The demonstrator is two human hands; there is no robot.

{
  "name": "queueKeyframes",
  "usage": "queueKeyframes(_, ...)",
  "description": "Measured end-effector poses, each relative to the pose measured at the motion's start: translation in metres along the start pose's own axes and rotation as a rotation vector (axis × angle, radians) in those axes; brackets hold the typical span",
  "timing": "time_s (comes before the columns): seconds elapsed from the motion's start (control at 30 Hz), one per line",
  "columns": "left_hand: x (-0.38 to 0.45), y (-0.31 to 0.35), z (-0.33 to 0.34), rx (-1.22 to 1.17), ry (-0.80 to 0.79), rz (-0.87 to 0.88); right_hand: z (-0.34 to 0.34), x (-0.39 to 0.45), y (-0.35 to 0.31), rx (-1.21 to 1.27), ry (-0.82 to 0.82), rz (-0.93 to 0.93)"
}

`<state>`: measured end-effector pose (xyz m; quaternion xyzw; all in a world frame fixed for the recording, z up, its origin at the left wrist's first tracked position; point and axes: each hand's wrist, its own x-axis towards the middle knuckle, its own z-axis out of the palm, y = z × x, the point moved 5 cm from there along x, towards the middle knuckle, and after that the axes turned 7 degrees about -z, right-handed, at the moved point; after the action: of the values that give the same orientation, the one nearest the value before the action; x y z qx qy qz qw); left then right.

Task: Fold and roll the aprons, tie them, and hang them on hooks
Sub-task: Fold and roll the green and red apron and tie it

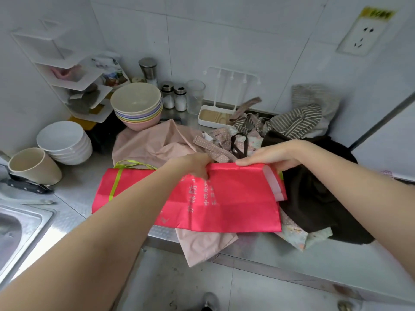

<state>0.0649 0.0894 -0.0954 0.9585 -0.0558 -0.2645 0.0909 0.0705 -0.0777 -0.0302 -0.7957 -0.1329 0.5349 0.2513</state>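
Observation:
A bright red apron (235, 203) with white print and lime-green trim lies folded flat on the steel counter (78, 191). My left hand (193, 163) pinches its far edge near the middle. My right hand (271, 157) grips the same far edge further right, fingers curled over the fold. A pale pink apron (152, 147) lies beneath and behind it, with a corner hanging over the counter's front edge. A dark brown apron (314, 203) sits to the right, with a striped apron (298, 121) and a dotted one (222, 140) heaped behind.
Stacked bowls (137, 106), white bowls (65, 142) and a beige cup (33, 166) stand at the left. A white hook rack (231, 74) on its tray, shakers (174, 97) and a glass (195, 96) line the back wall. A sink (15, 232) and a knife (27, 185) lie at the left.

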Motion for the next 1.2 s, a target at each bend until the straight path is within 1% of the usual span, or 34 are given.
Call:
queueKeyframes(0.13,-0.01,0.005,0.0,-0.01,-0.039,-0.016,0.011,-0.025,0.017,0.205,0.068,-0.101)
queueKeyframes(0.27,-0.022,0.036,0.001,-0.009,-0.086,0.049,0.033,-0.04,0.039,0.295,0.129,-0.097)
queueKeyframes(0.33,-0.031,0.056,0.001,-0.025,-0.057,0.12,0.043,-0.041,0.056,0.338,0.18,-0.086)
queueKeyframes(0.4,-0.041,0.08,0.005,-0.043,0.003,0.21,0.052,-0.041,0.074,0.401,0.294,-0.076)
queueKeyframes(0.47,-0.047,0.1,0.013,-0.013,0.069,0.282,0.055,-0.039,0.089,0.447,0.473,-0.07)
queueKeyframes(0.53,-0.05,0.115,0.022,0.063,0.104,0.299,0.06,-0.04,0.099,0.513,0.628,-0.1)
queueKeyframes(0.6,-0.052,0.121,0.027,0.146,0.112,0.277,0.066,-0.04,0.105,0.501,0.693,-0.087)
queueKeyframes(0.63,-0.054,0.123,0.031,0.185,0.1,0.267,0.07,-0.039,0.113,0.444,0.715,-0.045)
queueKeyframes(0.7,-0.057,0.125,0.039,0.235,0.066,0.259,0.07,-0.039,0.125,0.218,0.768,0.063)
queueKeyframes(0.77,-0.059,0.126,0.046,0.235,0.03,0.247,0.072,-0.039,0.127,0.003,0.727,0.139)
queueKeyframes(0.8,-0.06,0.125,0.048,0.223,0.011,0.236,0.074,-0.036,0.125,-0.055,0.691,0.151)
queueKeyframes(0.87,-0.057,0.123,0.052,0.197,-0.006,0.208,0.079,-0.027,0.12,-0.012,0.62,0.146)
queueKeyframes(0.93,-0.055,0.123,0.057,0.185,-0.014,0.181,0.081,-0.016,0.121,0.03,0.594,0.148)
queueKeyframes(1.07,-0.049,0.124,0.059,0.175,-0.005,0.141,0.081,-0.002,0.13,0.013,0.621,0.098)
queueKeyframes(1.1,-0.047,0.123,0.058,0.152,0.016,0.133,0.085,-0.001,0.131,0.102,0.601,0.065)
queueKeyframes(1.13,-0.043,0.122,0.056,0.128,0.047,0.122,0.089,0.0,0.135,0.257,0.568,0.033)
queueKeyframes(1.2,-0.038,0.121,0.053,0.1,0.119,0.096,0.103,-0.004,0.144,0.599,0.427,0.033)
